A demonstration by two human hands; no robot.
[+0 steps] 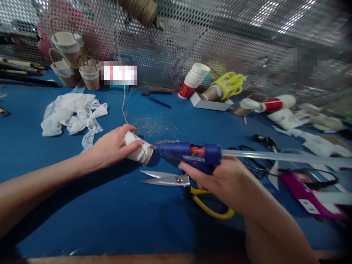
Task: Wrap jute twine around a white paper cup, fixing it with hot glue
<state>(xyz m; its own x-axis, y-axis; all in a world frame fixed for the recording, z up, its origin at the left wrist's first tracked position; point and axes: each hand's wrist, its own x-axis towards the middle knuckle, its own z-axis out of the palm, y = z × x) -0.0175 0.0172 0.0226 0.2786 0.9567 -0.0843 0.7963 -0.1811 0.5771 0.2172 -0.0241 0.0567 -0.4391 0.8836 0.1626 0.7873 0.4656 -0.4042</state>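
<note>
My left hand [117,145] is wrapped round a white paper cup [140,152] lying on its side, its brownish end facing right. A thin twine [124,104] runs down from a spool [141,13] at the top to the cup. In my right hand [220,178] is a blue hot glue gun [189,152], with a long clear glue stick [275,156] coming out of its back. The gun's nozzle meets the cup near its right end; whether glue is flowing cannot be made out. Scissors with yellow handles [211,212] lie partly open below the gun.
Twine-covered cup baskets [90,77] stand at the back left, behind a heap of white lace [68,113]. Pliers [158,99] lie at the back. Stacked paper cups [194,80] lean beside a small white box [211,103]. Cables and a purple packet [299,194] lie at right.
</note>
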